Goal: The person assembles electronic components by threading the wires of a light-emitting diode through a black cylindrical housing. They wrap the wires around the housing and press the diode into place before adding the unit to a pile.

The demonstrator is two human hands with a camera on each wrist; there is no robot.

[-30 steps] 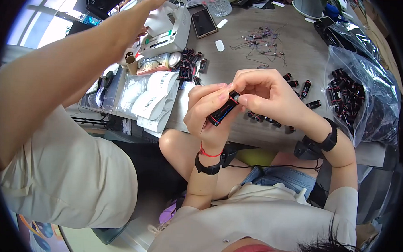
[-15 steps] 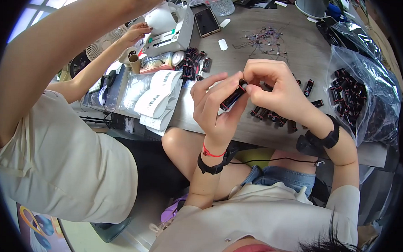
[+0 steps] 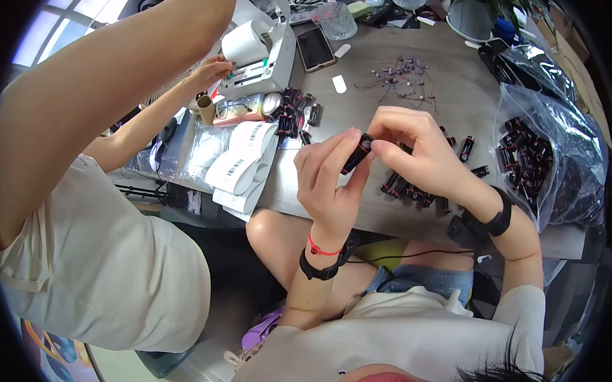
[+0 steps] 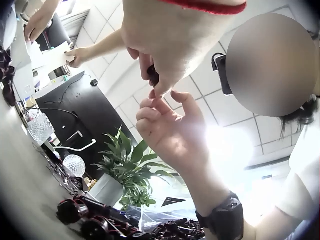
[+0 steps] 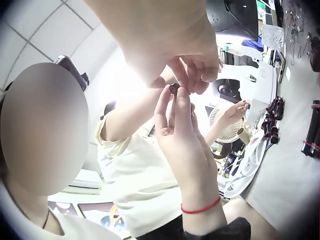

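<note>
A small black cylinder (image 3: 356, 156) with red rings is held upright at a slant above the table's front. My left hand (image 3: 330, 185) pinches it between thumb and fingers, as the left wrist view also shows for the cylinder (image 4: 153, 75). Curled over from the right, my right hand (image 3: 419, 148) has its thumb and index fingertip at the cylinder's upper end, hiding part of it. Behind and below that hand, similar loose cylinders (image 3: 420, 195) lie on the table. In the right wrist view, only the dark end (image 5: 173, 88) shows between the fingertips.
A clear bag (image 3: 570, 166) of black cylinders lies at right, a tangle of thin wires (image 3: 401, 76) at the back. More cylinders (image 3: 292, 113) are heaped left of centre, near a phone (image 3: 316, 48), white label strips (image 3: 236, 165) and a white printer (image 3: 259, 78). Another person's arm (image 3: 142, 57) reaches over from the left.
Both hands have shifted slightly right with the cylinder, which now stands steeper. The other person's near arm has moved, and their other hand has come to the printer.
</note>
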